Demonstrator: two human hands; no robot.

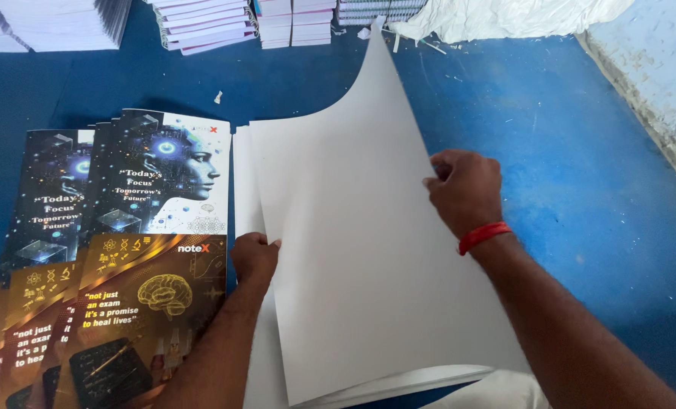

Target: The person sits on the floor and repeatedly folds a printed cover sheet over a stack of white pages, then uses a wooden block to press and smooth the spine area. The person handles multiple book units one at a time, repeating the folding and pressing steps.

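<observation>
A large white sheet (353, 227) curls up off a stack of white sheets (251, 189) lying on a blue floor covering. My right hand (465, 189), with a red band at the wrist, pinches the sheet's right edge. My left hand (255, 257) grips the sheet's left edge, fingers tucked under it. The sheet's far corner stands up towards the back. To the left lies a fanned pile of dark printed covers (126, 250) with a blue face picture and a gold brain picture.
Stacks of bound white notebooks (209, 23) line the back edge, with more at the far left (50, 23). Crumpled white sheeting (520, 15) lies at the back right. A pale rough wall (656, 68) rises on the right. Bare blue floor covering (580, 189) spreads to the right.
</observation>
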